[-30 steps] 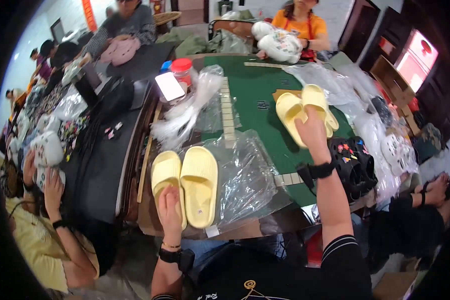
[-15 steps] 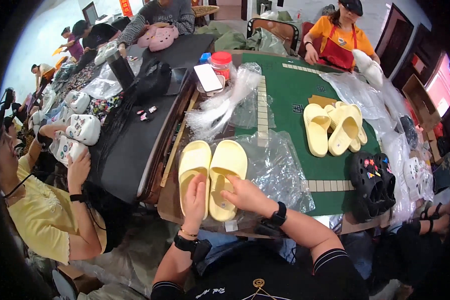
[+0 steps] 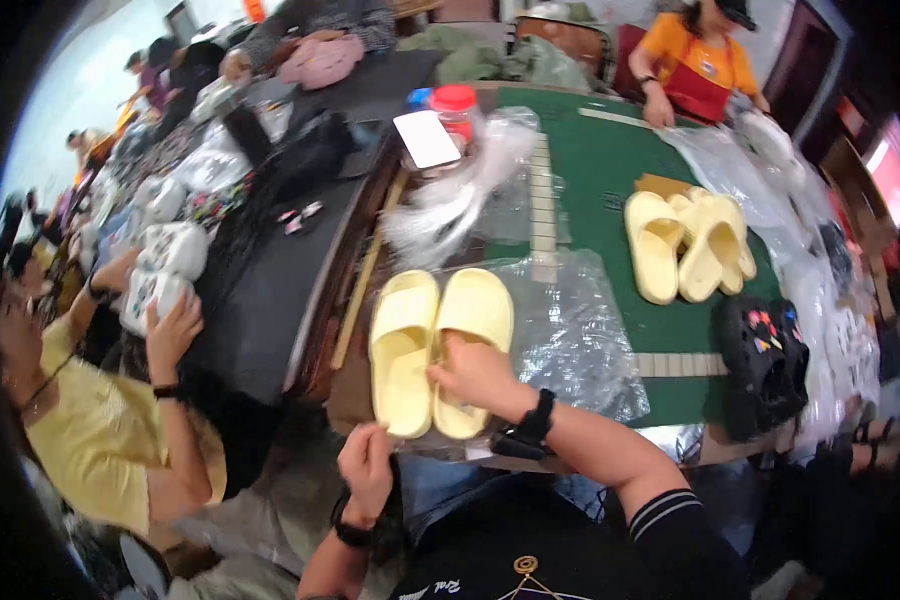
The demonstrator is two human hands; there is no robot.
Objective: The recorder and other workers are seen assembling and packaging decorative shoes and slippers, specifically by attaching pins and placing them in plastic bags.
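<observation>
A pair of pale yellow slippers lies side by side in front of me, toes pointing away: the left slipper [image 3: 403, 370] and the right slipper [image 3: 478, 300]. Clear plastic [image 3: 582, 320] spreads under and to the right of them. My right hand [image 3: 475, 375] is over the footbed of the right slipper, fingers curled in near its inner edge; what they grip, if anything, is hidden. Just off the heel of the left slipper, my left hand [image 3: 367, 462] is closed at the table's front edge. Whether it pinches the plastic cannot be made out.
More yellow slippers [image 3: 660, 245] and decorated black clogs [image 3: 760, 360] stand right on the green mat [image 3: 595, 160]. A phone [image 3: 427, 139], a red-lidded jar [image 3: 454, 105] and bundled plastic [image 3: 460, 200] lie beyond. A co-worker in yellow [image 3: 110, 430] holds white clogs [image 3: 165, 270] at left.
My left hand has drawn back from the left slipper toward me and closed. My right hand stays at the right slipper, its fingers now more curled. The view has shifted slightly.
</observation>
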